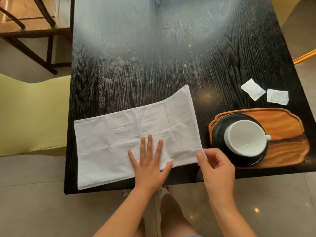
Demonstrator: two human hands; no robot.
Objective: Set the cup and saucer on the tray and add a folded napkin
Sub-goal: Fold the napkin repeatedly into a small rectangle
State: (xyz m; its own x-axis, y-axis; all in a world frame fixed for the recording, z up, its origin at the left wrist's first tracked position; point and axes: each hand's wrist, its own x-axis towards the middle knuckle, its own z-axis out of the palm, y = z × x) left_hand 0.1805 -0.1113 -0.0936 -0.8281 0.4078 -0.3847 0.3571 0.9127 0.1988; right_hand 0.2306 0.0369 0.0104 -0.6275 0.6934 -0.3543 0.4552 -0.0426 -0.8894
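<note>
A white cloth napkin (pixel 119 134) lies on the black table as a long folded rectangle reaching the near edge. My left hand (pixel 150 163) rests flat on its near middle, fingers spread. My right hand (pixel 215 166) pinches the napkin's near right corner between thumb and fingers. To the right, a wooden tray (pixel 282 124) holds a black saucer (pixel 220 132) with an empty white cup (pixel 246 138) upright on it, handle pointing right.
Two small white sachets (pixel 253 89) (pixel 277 96) lie on the table (pixel 153 65) behind the tray. A pale green chair (pixel 32 113) stands to the left and a wooden chair (pixel 30 23) at the far left. Crumbs and smears mark the tabletop's middle.
</note>
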